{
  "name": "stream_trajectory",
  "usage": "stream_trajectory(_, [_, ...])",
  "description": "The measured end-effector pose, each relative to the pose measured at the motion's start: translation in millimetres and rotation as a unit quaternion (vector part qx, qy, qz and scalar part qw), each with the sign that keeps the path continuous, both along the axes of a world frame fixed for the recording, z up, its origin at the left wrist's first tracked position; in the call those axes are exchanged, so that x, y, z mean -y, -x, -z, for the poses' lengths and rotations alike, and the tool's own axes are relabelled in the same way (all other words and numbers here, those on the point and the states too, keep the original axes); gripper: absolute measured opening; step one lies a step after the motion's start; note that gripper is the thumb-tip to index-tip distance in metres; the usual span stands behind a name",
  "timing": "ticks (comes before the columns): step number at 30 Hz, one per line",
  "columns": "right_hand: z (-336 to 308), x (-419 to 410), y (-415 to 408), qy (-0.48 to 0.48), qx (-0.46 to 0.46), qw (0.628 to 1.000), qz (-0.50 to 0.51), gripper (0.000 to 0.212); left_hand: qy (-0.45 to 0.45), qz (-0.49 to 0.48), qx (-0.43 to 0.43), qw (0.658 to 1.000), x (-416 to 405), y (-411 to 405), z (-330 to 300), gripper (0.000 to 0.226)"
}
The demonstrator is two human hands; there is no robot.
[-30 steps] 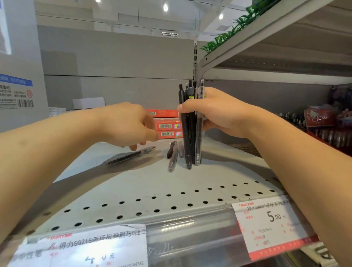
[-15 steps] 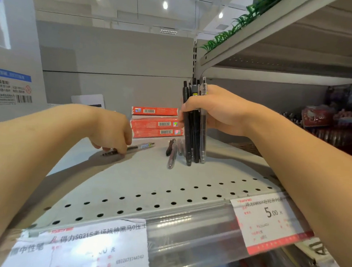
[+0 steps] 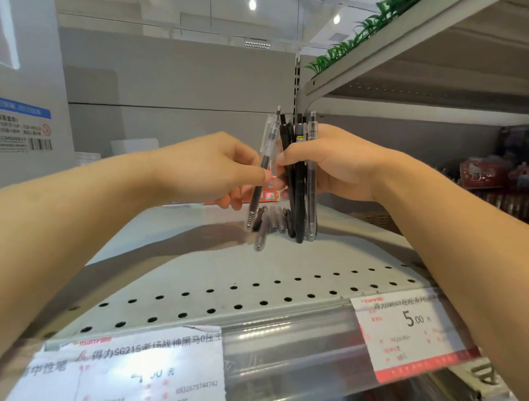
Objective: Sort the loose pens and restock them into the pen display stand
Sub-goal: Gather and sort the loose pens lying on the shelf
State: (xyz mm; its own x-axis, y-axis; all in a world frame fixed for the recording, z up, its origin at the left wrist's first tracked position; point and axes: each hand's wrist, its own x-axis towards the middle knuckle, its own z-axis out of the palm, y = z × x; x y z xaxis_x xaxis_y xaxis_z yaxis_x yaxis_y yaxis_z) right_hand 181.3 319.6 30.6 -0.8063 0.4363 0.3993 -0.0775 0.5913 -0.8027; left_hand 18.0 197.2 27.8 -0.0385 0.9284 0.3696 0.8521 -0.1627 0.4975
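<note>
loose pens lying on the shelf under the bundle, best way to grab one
Pinch one of the loose pens at mid-barrel, coming from above and the left. They lie flat, side by side, so a fingertip pinch across the barrel probably suits. The right hand holds the bundle of pens upright on the right.

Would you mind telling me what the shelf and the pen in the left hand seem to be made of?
Shelf: likely painted metal, pale grey and matte, with rows of punched round holes. Pen pinched in the left hand: probably plastic, with a see-through upper barrel and clip and a ribbed dark grip.
</note>
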Motion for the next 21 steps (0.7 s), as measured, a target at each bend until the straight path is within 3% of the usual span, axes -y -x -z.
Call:
stream_trajectory(2, [0,-3,-1,-0.004,0.005,1.000,-0.011,0.007,-0.010,-0.001,-0.007,1.000,1,-8,-1,0.033])
stream_trajectory(5, [1,-6,0,-0.005,0.012,1.000,-0.016,0.031,-0.024,-0.038,-0.061,0.997,1,-23,3,0.042])
stream_trajectory(14, [2,-14,-1,0.052,0.029,0.997,-0.039,0.023,-0.025,-0.089,-0.124,0.988,-9,-30,10,0.051])
stream_trajectory(21, [4,-5,0,-0.026,0.055,0.997,-0.037,0.009,-0.014,-0.109,-0.205,0.973,-8,-29,12,0.057])
